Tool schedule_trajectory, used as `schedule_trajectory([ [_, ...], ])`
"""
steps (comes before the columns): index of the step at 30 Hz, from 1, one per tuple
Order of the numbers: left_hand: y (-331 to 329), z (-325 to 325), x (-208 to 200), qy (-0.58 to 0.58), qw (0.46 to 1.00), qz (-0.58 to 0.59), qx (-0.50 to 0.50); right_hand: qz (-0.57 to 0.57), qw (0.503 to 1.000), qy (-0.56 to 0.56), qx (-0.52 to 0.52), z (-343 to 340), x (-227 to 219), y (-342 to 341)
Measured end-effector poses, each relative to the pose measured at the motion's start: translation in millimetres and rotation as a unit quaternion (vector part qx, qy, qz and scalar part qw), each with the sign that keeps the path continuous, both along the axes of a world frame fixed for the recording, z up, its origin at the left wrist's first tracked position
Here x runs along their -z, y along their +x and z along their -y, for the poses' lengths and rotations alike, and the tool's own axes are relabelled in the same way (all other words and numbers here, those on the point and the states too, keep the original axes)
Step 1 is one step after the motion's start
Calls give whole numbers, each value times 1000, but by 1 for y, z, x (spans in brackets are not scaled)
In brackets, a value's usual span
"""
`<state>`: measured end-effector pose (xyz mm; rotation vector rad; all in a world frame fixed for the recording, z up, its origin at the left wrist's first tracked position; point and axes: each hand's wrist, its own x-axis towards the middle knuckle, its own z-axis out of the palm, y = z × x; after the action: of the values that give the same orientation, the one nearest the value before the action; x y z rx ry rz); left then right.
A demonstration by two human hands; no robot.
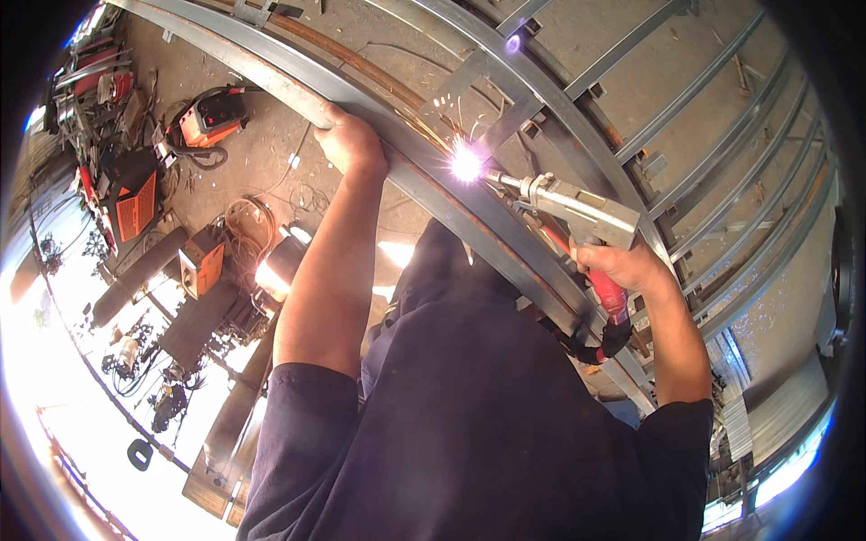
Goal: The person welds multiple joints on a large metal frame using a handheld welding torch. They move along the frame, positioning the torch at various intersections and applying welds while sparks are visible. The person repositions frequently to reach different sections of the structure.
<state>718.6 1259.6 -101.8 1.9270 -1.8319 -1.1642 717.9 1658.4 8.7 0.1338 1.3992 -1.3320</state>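
Left hand [352, 142] curled over steel beam [492, 221], right hand [624, 267] clasped round welding gun [582, 209], I was apparently welding; next move called for steadiness.

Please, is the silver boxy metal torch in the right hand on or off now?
On: a bright violet-white glow and flying sparks show at the tip of the silver boxy metal torch.

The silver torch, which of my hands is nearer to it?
Right. Your right hand holds the silver torch near its back end; your left hand is apart from it, at the edge of the metal beam, left of the bright spark.
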Motion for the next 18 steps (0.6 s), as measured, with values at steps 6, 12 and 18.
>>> schedule_trajectory([
  [6,1,2,0,7,1000,1,5,1,1000,-19,12,-2,-1,2],
  [12,-2,-2,-7,-7,1000,16,7,-25,999,33,-9,-8,3,10],
  [18,-1,-4,-11,-16,999,38,17,-48,998,34,2,-14,-10,23],
])
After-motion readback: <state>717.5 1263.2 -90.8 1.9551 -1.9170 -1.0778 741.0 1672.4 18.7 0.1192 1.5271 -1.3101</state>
